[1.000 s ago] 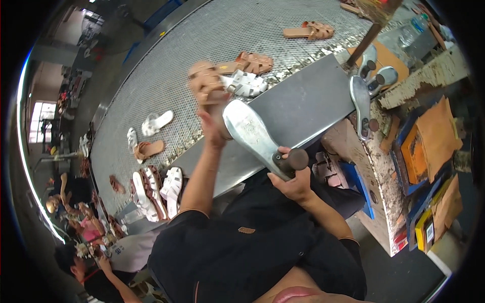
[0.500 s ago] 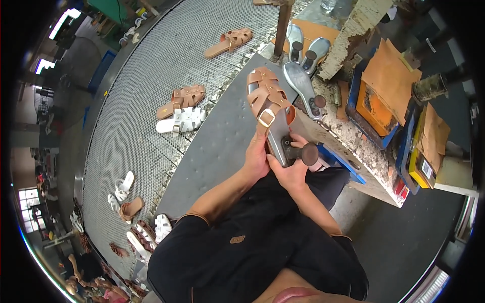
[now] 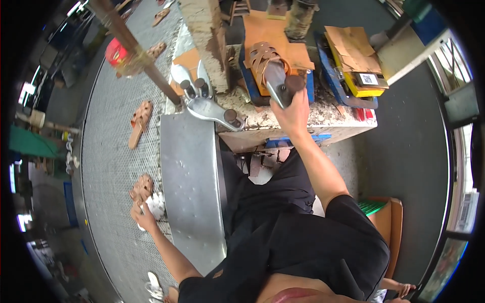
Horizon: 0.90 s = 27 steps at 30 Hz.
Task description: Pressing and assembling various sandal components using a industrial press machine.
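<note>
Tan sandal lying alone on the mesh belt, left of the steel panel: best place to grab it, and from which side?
Probably pinch the tan sandal across its narrow heel end, coming from above. It lies flat on the mesh belt with its long axis running up and down the picture, nothing touching it; the woven straps over the forefoot look soft, so the sole edge is likely firmer.

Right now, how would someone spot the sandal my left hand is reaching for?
Find the curved grey mesh conveyor on the left. By its near edge, beside the steel panel, the left hand touches a tan strappy sandal; unlike the lone sandal farther along, it lies against something white.
</note>
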Available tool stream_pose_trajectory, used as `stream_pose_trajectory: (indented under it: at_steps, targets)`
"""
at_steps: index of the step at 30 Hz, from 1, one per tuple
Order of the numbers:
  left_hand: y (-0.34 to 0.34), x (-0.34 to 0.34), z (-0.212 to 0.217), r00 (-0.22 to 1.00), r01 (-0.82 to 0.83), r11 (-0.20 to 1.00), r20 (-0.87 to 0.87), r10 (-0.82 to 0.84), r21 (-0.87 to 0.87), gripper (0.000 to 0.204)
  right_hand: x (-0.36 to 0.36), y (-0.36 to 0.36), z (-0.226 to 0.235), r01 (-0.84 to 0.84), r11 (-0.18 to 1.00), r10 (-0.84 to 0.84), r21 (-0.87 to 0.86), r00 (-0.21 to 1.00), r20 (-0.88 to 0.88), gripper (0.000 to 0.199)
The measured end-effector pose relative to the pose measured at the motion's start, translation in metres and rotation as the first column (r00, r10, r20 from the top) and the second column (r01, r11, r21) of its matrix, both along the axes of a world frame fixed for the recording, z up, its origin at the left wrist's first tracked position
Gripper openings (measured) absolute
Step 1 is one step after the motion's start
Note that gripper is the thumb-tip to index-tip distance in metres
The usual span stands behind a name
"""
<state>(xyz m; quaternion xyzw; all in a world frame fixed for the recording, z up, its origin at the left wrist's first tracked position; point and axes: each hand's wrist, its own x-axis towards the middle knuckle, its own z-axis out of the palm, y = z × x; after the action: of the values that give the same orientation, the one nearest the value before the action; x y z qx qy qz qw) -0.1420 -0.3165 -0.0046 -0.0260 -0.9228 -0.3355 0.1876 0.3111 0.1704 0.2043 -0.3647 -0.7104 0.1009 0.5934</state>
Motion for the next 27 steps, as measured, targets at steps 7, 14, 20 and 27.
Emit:
stream_pose_trajectory:
  at_steps: [7, 14, 20, 27]
  targets:
    - [-0.023, -0.047, -0.008, 0.919, 0.394, 0.919, 0.043, -0.392, -0.031, 0.062, -0.026, 0.090, 0.020, 0.323, 0.937, -0.330, 0.135, 0.944, 0.028, 0.069]
    - [-0.017, -0.075, -0.013, 0.939, 0.295, 0.914, 0.090, -0.331, 0.278, 0.040, -0.034, 0.101, 0.013, 0.343, 0.935, -0.349, 0.088, 0.935, 0.060, 0.067]
    - [0.083, -0.063, 0.018, 0.844, -0.036, 0.657, 0.375, -0.383, 0.753, 0.034, -0.032, 0.124, 0.018, 0.372, 0.920, -0.379, 0.123, 0.925, 0.032, 0.068]
    - [0.107, -0.137, 0.012, 0.794, -0.021, 0.002, 0.017, -0.608, 1.000, 0.047, -0.013, 0.043, 0.015, 0.247, 0.925, -0.248, 0.290, 0.968, -0.034, 0.072]
